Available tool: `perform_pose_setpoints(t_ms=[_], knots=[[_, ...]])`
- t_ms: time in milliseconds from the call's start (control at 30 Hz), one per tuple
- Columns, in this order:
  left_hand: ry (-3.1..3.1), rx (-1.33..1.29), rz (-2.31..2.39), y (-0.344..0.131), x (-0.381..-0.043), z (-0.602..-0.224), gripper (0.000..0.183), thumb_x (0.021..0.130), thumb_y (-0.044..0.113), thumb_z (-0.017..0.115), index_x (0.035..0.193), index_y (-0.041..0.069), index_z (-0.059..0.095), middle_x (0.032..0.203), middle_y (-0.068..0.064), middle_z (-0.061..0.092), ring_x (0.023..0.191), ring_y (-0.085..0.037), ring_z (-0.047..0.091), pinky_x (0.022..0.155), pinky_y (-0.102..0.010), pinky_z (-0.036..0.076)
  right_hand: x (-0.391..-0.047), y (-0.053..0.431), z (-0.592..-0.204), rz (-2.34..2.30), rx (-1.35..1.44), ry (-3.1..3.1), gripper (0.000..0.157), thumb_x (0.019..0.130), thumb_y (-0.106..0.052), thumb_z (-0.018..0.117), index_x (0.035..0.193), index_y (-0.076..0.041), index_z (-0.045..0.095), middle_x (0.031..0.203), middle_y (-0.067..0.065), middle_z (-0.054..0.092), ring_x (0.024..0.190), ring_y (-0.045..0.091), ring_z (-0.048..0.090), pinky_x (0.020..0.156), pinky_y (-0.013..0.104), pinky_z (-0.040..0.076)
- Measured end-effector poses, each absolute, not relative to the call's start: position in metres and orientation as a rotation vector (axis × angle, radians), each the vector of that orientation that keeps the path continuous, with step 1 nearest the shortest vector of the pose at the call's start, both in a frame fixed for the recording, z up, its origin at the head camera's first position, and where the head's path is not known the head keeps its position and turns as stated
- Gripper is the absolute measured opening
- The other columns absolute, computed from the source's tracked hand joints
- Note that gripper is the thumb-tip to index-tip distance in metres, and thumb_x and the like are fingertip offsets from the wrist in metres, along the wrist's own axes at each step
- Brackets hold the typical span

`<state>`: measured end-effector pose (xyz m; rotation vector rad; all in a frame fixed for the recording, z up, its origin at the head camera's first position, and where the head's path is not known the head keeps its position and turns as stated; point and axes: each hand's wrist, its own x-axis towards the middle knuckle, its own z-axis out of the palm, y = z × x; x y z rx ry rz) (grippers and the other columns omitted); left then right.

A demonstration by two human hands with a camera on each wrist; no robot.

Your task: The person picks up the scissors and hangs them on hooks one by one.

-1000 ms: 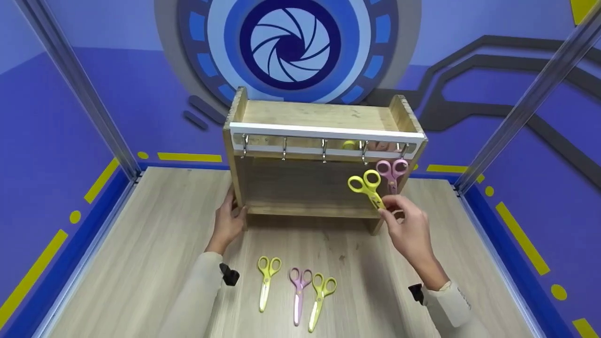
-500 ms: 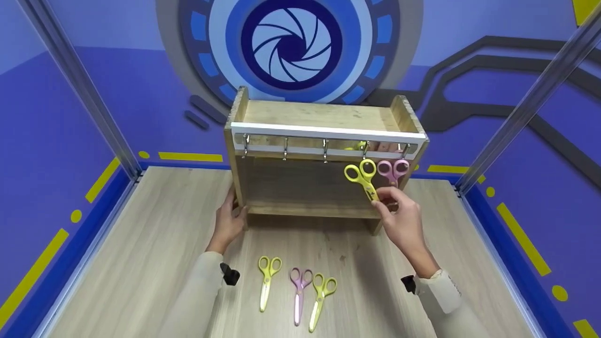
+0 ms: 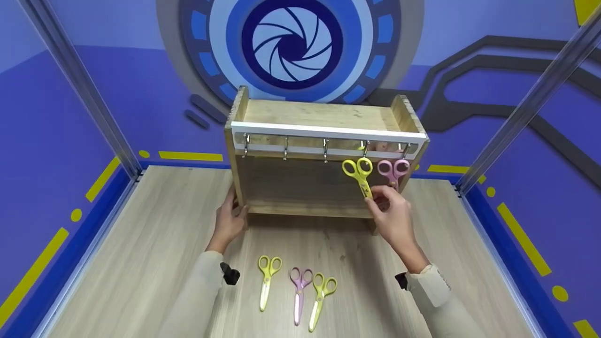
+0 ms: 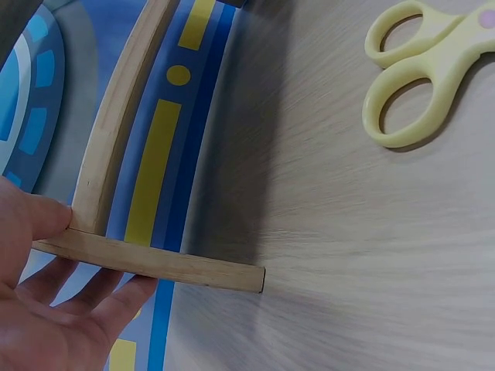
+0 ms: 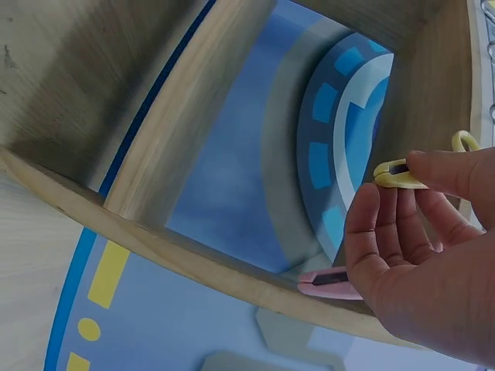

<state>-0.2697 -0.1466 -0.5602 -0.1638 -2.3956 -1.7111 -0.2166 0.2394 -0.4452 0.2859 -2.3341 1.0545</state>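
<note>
Yellow scissors (image 3: 361, 178) in R grip (image 3: 393, 215), L grip (image 3: 228, 224) on shelf edge (image 4: 170, 264), room btwn

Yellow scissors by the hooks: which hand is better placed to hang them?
Probably the right hand: it pinches the yellow scissors with their handles up near a hook, while the left hand grips the wooden rack.

From afar I look in on purple-blue walls (image 3: 47, 117) marked with yellow dashes (image 3: 190, 156), a round aperture emblem (image 3: 292, 47), metal corner posts (image 3: 84, 94) and a pale wood-grain surface (image 3: 159, 244).
</note>
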Motion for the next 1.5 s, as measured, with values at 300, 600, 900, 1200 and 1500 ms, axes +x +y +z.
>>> perform_pose_setpoints(t_ms=[300, 600, 900, 1200, 1500], knots=[[-2.403, -0.159, -1.697, -0.147, -0.269, -0.559, 0.075, 0.102, 0.000, 0.059, 0.165, 0.010, 0.019, 0.158, -0.025, 0.039, 0.137, -0.044, 0.050, 0.107, -0.054, 0.050, -0.226, 0.232, -0.453, 1.009, 0.251, -2.335, 0.014, 0.087, -0.002, 0.080, 0.099, -0.001, 0.073, 0.089, 0.009, 0.071, 0.074, 0.018, 0.067, 0.065, 0.026, 0.056], [-2.392, -0.169, -1.681, -0.147, -0.269, -0.560, 0.077, 0.101, -0.001, 0.059, 0.165, 0.012, 0.019, 0.157, -0.027, 0.039, 0.135, -0.045, 0.051, 0.105, -0.054, 0.051, -0.234, 0.226, -0.458, 1.020, 0.266, -2.326, 0.010, 0.088, -0.002, 0.077, 0.096, 0.000, 0.073, 0.088, 0.010, 0.072, 0.074, 0.018, 0.068, 0.066, 0.033, 0.059], [-2.423, -0.146, -1.706, -0.146, -0.269, -0.559, 0.076, 0.102, 0.000, 0.058, 0.166, 0.012, 0.018, 0.159, -0.024, 0.037, 0.140, -0.044, 0.046, 0.108, -0.052, 0.049, -0.238, 0.223, -0.461, 1.018, 0.281, -2.307, 0.008, 0.087, -0.001, 0.077, 0.094, 0.000, 0.073, 0.086, 0.010, 0.073, 0.074, 0.021, 0.071, 0.068, 0.039, 0.061], [-2.434, -0.146, -1.669, -0.146, -0.270, -0.559, 0.076, 0.102, -0.001, 0.058, 0.166, 0.012, 0.018, 0.160, -0.024, 0.036, 0.139, -0.044, 0.047, 0.107, -0.051, 0.050, -0.238, 0.225, -0.461, 1.028, 0.278, -2.314, 0.008, 0.087, -0.001, 0.077, 0.094, 0.000, 0.073, 0.086, 0.011, 0.072, 0.074, 0.020, 0.070, 0.068, 0.039, 0.061], [-2.449, -0.138, -1.647, -0.146, -0.270, -0.558, 0.076, 0.102, 0.000, 0.058, 0.166, 0.013, 0.017, 0.161, -0.022, 0.035, 0.139, -0.044, 0.046, 0.107, -0.051, 0.049, -0.238, 0.226, -0.463, 1.024, 0.284, -2.320, 0.010, 0.087, -0.001, 0.077, 0.096, 0.000, 0.073, 0.087, 0.011, 0.072, 0.075, 0.021, 0.070, 0.067, 0.040, 0.061]])
